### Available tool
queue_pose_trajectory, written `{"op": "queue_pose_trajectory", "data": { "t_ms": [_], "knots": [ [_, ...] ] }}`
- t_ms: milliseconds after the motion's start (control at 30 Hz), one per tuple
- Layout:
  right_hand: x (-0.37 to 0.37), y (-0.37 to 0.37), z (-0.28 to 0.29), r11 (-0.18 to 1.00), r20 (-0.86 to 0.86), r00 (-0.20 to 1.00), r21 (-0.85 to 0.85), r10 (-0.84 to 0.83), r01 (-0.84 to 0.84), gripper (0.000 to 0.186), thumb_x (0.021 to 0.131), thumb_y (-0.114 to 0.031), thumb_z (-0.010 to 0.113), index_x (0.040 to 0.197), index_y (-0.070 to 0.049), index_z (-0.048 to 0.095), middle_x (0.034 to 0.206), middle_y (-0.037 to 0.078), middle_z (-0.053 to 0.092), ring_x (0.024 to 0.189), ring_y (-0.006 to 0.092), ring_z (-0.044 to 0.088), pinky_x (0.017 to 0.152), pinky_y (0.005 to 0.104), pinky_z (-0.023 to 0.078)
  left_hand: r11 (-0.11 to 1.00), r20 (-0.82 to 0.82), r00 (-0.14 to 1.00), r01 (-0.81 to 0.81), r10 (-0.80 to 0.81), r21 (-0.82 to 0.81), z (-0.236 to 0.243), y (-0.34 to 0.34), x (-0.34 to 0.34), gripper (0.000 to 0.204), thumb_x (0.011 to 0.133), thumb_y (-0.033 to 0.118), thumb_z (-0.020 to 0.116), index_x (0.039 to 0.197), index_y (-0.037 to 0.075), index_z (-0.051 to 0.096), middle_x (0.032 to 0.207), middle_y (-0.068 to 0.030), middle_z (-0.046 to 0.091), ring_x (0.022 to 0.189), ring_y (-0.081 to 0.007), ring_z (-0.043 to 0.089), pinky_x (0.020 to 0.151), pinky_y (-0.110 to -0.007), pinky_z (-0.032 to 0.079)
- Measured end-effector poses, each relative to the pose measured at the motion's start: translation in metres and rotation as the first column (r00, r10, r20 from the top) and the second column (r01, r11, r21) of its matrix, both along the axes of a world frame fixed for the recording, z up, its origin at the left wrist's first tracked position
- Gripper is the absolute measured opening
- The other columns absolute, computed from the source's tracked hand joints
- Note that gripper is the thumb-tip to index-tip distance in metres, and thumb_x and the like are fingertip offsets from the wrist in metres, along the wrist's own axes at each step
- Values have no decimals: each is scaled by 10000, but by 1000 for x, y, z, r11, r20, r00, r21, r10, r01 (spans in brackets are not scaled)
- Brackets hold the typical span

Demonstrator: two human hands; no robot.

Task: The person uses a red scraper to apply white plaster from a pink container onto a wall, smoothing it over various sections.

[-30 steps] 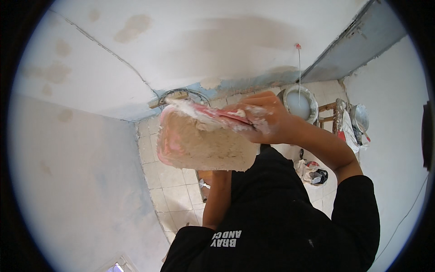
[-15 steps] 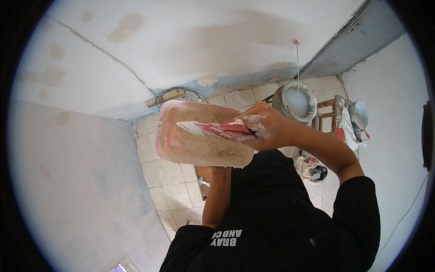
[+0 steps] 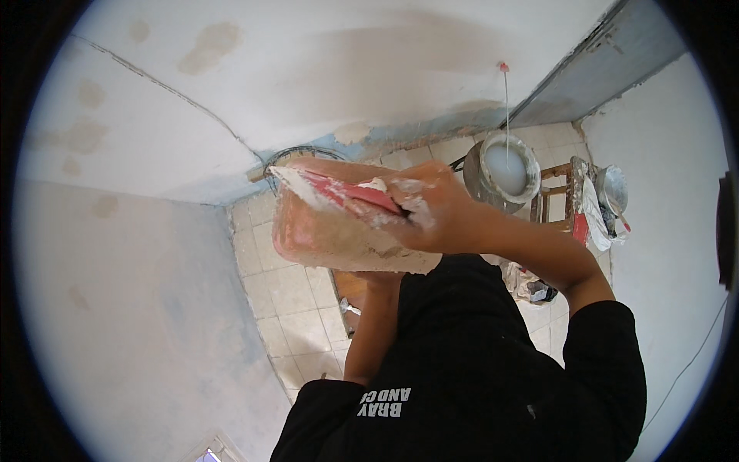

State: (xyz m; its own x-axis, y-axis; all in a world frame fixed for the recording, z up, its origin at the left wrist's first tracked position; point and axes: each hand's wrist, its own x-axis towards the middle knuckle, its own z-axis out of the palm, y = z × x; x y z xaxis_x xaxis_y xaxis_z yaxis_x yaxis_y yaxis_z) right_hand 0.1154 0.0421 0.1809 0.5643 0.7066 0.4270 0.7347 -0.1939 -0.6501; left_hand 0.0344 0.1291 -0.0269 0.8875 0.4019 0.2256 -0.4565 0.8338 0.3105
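Observation:
A pink rectangular hawk (image 3: 339,240) spreads out in front of my chest, its top coated with beige plaster. My left hand (image 3: 379,277) supports it from below; the fingers are hidden under the board. Wrapped around a red trowel (image 3: 339,192) smeared with white plaster, my right hand (image 3: 435,206) is above the hawk's right half. The trowel's tip points left, over the hawk's far left corner. Whether its blade touches the plaster I cannot tell. White smears cover my right fingers.
Ahead stands a white wall (image 3: 300,85) with damp-looking beige patches. A bucket (image 3: 508,171) of whitish liquid with a thin rod is at the right, beside a wooden stool (image 3: 573,200) and a smaller bucket (image 3: 612,191). Coiled cables (image 3: 308,150) lie by the wall's foot.
My right hand has moved the trowel left and farther away, toward the hawk's far left corner. The hawk has shifted slightly right and away from me.

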Motion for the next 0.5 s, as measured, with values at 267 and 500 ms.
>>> {"op": "queue_pose_trajectory", "data": {
  "t_ms": [267, 500],
  "knots": [
    [11, -31, 10, 985, 29, 994, -138, 108, -103, 234, 710, -104, 693, 906, 11, 638, 665, 122, 603, 548, 293, 564, 522, 342, 455, 1000, -6, 1000, 2, -2, -17, -6, 12, 4, 987, 766, 586, 578, 1464, 147, 37, 1462, -153, 223, 1298, -326, 352, 1047, -498, 336],
    [-8, -25, -25, 986, -81, 992, -146, -99, 86, 248, 746, -159, 662, 943, -9, 640, 670, 133, 612, 595, 299, 596, 580, 334, 464, 1000, 0, 1000, 10, -10, -24, -6, 18, 7, 976, 769, 597, 561, 1464, 147, 44, 1461, -151, 229, 1298, -327, 353, 1047, -499, 335]
  ]
}}
